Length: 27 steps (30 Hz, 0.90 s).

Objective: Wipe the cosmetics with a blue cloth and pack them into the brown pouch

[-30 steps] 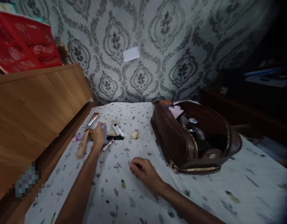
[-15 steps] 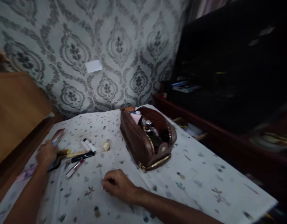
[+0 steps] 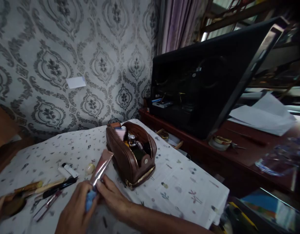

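A shiny pink squeeze tube (image 3: 102, 165) with a blue cap (image 3: 90, 200) is raised over the patterned tablecloth. My left hand (image 3: 74, 206) is closed round its capped end. Against the tube's near side, the fingers of my right hand (image 3: 113, 196) grip it as well. Just beyond stands a brown cosmetic bag (image 3: 130, 159), unzipped, with a silver-capped bottle (image 3: 132, 140) and other items inside. To the left of my hands lie a black slim tube (image 3: 59, 188), a lip gloss tube (image 3: 47, 205), two white tubes (image 3: 70, 169) and several brushes (image 3: 30, 187). A small cream-coloured round item (image 3: 90, 168) rests behind the pink tube.
A large dark television (image 3: 196, 87) stands on a red-brown cabinet (image 3: 240, 136) at the right. White papers (image 3: 264, 113) and a round gold-rimmed container (image 3: 220, 143) lie on that cabinet. A brown cardboard-like panel (image 3: 3, 126) borders the left side. Patterned wallpaper (image 3: 101, 65) backs the table.
My left hand has brought the pink tube from the table's left side toward the middle. My right hand has come to meet it and now grips it too. The view has swung right.
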Each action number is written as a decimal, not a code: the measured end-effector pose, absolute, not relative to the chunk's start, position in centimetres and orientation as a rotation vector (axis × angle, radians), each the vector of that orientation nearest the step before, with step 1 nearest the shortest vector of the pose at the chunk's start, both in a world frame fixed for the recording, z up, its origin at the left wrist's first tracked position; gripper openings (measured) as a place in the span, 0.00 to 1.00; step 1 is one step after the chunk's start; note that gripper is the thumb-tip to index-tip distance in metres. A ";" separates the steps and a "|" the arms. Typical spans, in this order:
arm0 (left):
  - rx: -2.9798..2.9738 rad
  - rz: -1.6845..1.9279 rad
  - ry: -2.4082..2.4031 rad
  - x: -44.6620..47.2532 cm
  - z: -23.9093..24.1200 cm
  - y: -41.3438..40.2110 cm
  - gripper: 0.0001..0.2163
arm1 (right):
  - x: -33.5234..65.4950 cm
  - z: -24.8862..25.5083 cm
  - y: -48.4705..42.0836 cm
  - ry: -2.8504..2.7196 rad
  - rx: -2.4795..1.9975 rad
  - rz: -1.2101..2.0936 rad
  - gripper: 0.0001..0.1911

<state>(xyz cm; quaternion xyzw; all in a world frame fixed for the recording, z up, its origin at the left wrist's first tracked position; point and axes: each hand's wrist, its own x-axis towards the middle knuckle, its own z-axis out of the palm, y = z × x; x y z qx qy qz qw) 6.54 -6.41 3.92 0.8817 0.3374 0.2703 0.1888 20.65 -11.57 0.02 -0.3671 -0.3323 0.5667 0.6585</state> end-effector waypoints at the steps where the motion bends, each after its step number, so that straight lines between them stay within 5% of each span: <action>1: 2.525 0.699 0.897 6.6 3.6 -6.9 0.12 | 20.7 -0.1 -11.9 -0.708 -0.832 1.291 0.35; 5: 2.616 0.655 0.850 6.2 3.4 -6.6 0.11 | 20.7 -0.7 -12.7 -0.631 -0.871 1.377 0.40; 12: 2.657 1.134 0.887 9.1 4.2 -7.2 0.14 | 20.2 -0.2 -13.0 -0.681 -0.933 1.356 0.40; 27: 2.219 1.057 1.185 6.8 4.7 -4.6 0.14 | 21.0 0.8 -14.5 -1.133 -1.120 1.579 0.34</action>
